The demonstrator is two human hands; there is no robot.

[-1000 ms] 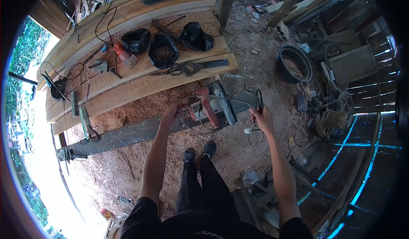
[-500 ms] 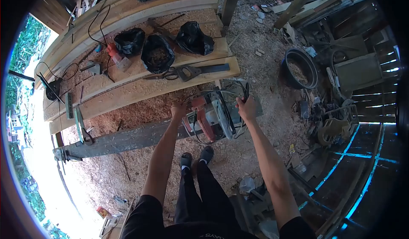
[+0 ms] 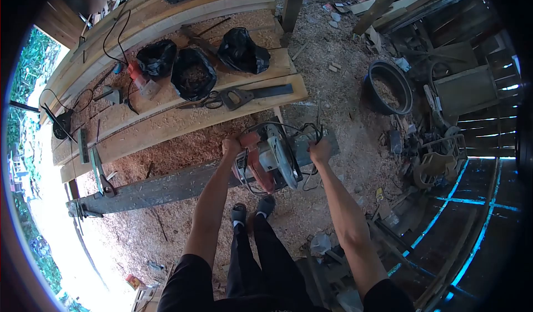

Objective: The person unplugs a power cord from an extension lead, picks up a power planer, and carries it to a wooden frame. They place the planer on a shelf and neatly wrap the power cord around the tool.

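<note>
Left hand: the left hand [image 3: 231, 145] is gripping the handle of the red and grey circular saw [image 3: 266, 159], fingers closed tight around it.
Right hand: the right hand [image 3: 320, 150] is clutching loops of black power cord [image 3: 300, 130], just right of the saw.
Saw: it is sitting between both hands, over the dark grey beam [image 3: 166, 185].
Hidden: the blade is lying underneath, hard to make out.
Beyond the hands: a black-handled handsaw [image 3: 252, 94] is lying on pale wooden planks [image 3: 166, 120].

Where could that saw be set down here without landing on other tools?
Bare plank runs below the handsaw, toward the near edge. The dark beam is free left of the circular saw. It is crowded around the black bags and among the clutter at right.
</note>
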